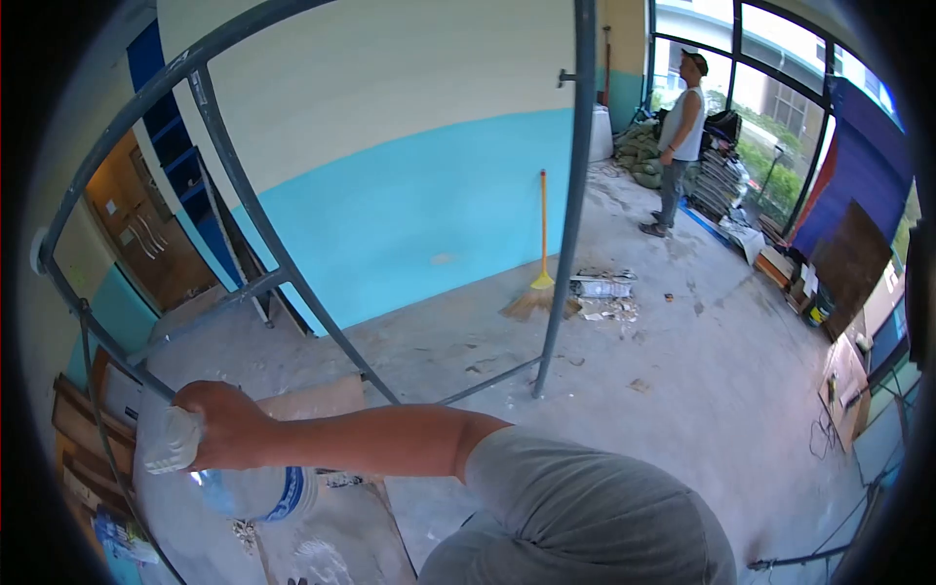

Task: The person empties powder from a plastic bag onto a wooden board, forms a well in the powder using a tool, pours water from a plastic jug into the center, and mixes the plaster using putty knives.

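My right arm reaches across to the left, with my right hand [219, 426] closed round a pale, whitish object [175, 441] whose exact kind I cannot make out. The hand is beside the lower left part of a grey metal frame [244, 180]. Just below my wrist is a clear container [253, 492] with a blue band, partly hidden by the forearm. Under it lies a dusty brown board [336, 536] on the floor. My left hand cannot be made out.
A person [682, 127] stands near the windows beside stacked sacks [639, 154]. A broom [544, 229] leans on the blue wall near a debris pile [604, 285]. Wooden pieces [93, 429] are at the left; boards and cables lie along the right side.
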A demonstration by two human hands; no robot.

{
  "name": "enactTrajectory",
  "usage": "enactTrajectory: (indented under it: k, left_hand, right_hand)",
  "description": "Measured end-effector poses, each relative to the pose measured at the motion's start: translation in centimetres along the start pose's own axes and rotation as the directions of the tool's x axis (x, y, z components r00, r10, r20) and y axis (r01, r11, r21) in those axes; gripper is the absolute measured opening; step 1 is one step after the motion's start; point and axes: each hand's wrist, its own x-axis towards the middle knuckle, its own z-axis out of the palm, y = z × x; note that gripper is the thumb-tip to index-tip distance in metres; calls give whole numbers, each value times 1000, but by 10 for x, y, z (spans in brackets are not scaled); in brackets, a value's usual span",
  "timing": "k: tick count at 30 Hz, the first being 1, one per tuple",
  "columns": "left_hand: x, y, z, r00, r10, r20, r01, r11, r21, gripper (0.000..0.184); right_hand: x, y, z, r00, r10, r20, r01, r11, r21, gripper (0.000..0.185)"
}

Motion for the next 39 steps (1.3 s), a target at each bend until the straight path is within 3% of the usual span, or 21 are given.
enactTrajectory:
  k: [1, 3, 4, 7, 11, 16, 22, 25, 28, 31, 33, 34, 36, 39]
  left_hand:
    - [8, -14, -6, 976, -38, 214, 99, 954, -282, 62]
    - [24, -36, -26, 810, 70, 582, 421, 623, -659, 71]
    - [10, -29, -20, 831, 76, 551, 400, 608, -686, 76]
    - [-47, 3, 11, 902, 73, 426, 314, 565, -763, 91]
    - [-100, 23, -2, 856, 234, 460, 339, 417, -844, 82]
    - [-124, 15, -28, 913, 173, 370, 250, 478, -842, 85]
    - [-133, -3, -57, 972, 72, 226, 147, 565, -812, 89]
    - [-139, -10, -73, 989, 24, 147, 103, 603, -791, 91]
    - [-145, -19, -94, 996, -24, 88, 83, 630, -772, 93]
    - [-169, -30, -133, 997, -78, -25, 31, 646, -763, 95]
    - [-196, -37, -164, 989, -115, -97, 0, 640, -769, 96]
    - [-213, -41, -178, 984, -133, -117, -7, 632, -775, 97]
    - [-234, -45, -191, 979, -155, -129, -7, 611, -792, 98]
    - [-245, -42, -198, 990, -125, -64, 31, 636, -771, 100]
  right_hand:
    - [-7, -12, 7, 1000, 22, -17, -21, 1000, 18, 54]
    - [-22, -39, 15, 987, 150, 66, -158, 975, 154, 54]
    - [-31, -49, 21, 971, 209, 119, -231, 947, 221, 54]
    - [-67, -68, 60, 937, 341, 83, -350, 923, 162, 53]
    - [-104, -90, 92, 819, 441, 367, -564, 732, 381, 51]
    - [-149, -89, 135, 791, 423, 441, -588, 726, 356, 47]
    - [-196, -76, 158, 669, 518, 534, -731, 589, 345, 49]
    - [-220, -64, 171, 646, 551, 528, -746, 603, 284, 57]
    - [-249, -48, 195, 642, 579, 503, -756, 590, 285, 76]
    - [-283, -14, 228, 460, 722, 517, -848, 530, 13, 90]
    - [-266, -43, 197, 348, 736, 581, -879, 471, -71, 91]
    - [-254, -56, 182, 374, 686, 624, -860, 509, -44, 78]
    - [-272, -37, 199, 511, 654, 559, -830, 544, 123, 62]
    - [-298, -15, 214, 523, 637, 566, -839, 500, 214, 69]
